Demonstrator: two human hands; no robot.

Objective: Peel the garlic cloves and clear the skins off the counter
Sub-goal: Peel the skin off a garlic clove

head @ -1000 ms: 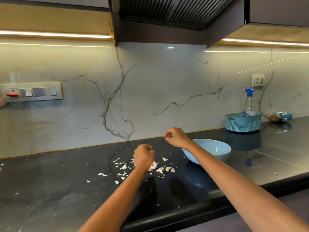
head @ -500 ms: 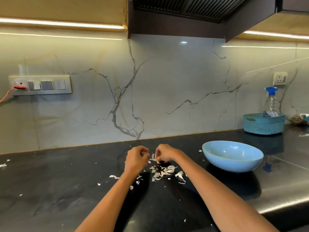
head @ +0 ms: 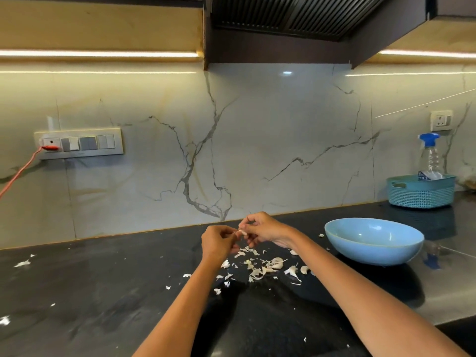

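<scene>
Both hands are raised together above the black counter (head: 103, 292). My left hand (head: 219, 242) and my right hand (head: 262, 229) pinch one small garlic clove (head: 241, 231) between their fingertips. Below them lies a scatter of white garlic skins (head: 257, 271) with a few cloves among them, one clove (head: 304, 269) at the right of the heap. A light blue bowl (head: 373, 243) stands to the right of my hands; what it holds is hidden by its rim.
A teal woven basket (head: 421, 191) with a blue-capped spray bottle (head: 429, 155) stands at the back right. A switch panel (head: 79, 144) with a red cord (head: 18, 173) is on the marble wall. Stray skin bits (head: 22, 263) lie at far left.
My right hand came back from near the bowl to meet my left hand, and both rose from the skin pile with a clove between them. The view shifted left.
</scene>
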